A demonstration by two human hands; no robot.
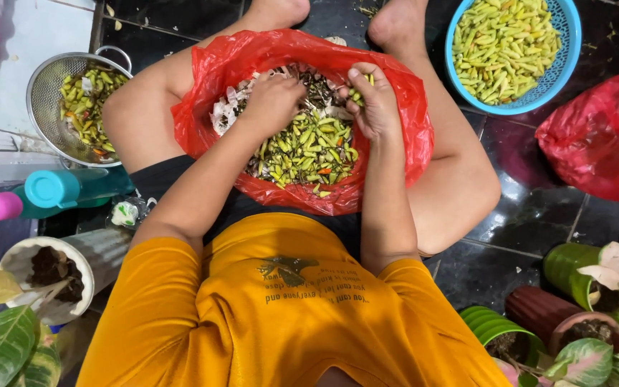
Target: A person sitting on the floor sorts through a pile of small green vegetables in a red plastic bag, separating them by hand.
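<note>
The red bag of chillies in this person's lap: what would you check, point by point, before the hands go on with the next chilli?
1. Red bag open and resting between the legs: ok.
2. Right hand holds a few green chillies at the bag's far edge: ok.
3. Left hand down in the chilli pile; what its fingers grip: cannot tell.
4. Blue basket by the right foot, already well filled with chillies, room left near the rim: ok.
5. Metal colander by the left knee, partly filled: ok.
6. Stems and scraps mixed in with the chillies in the bag, unsorted: not ok.
</note>
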